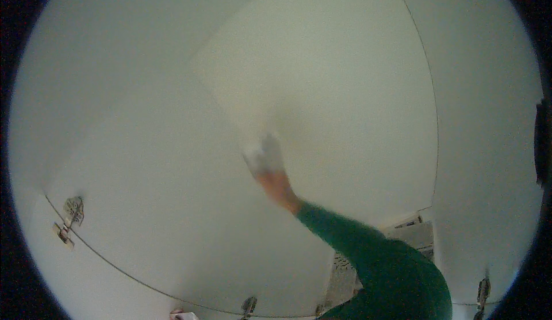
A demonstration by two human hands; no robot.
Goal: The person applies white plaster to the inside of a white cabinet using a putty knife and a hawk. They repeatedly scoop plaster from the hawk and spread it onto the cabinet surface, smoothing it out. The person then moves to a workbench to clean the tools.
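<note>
My right arm, in a green sleeve (339, 222), reaches up from the lower right across a large white surface (345, 107). At its end, my right hand (279, 188) is closed on a white cloth (265, 154), which lies close against the surface. Motion blurs the fingers and the cloth, so the cloth's edges are hard to make out. A soft grey shadow falls just above the hand. My left hand is out of the picture.
A thin dark seam runs down the right side; another curves along the bottom. Metal fittings (69, 222) sit on the lower-left seam, with a similar fitting (483, 291) at lower right. A dark object (540, 142) shows at the right edge. Grey patterned panels (343, 274) appear behind my arm.
</note>
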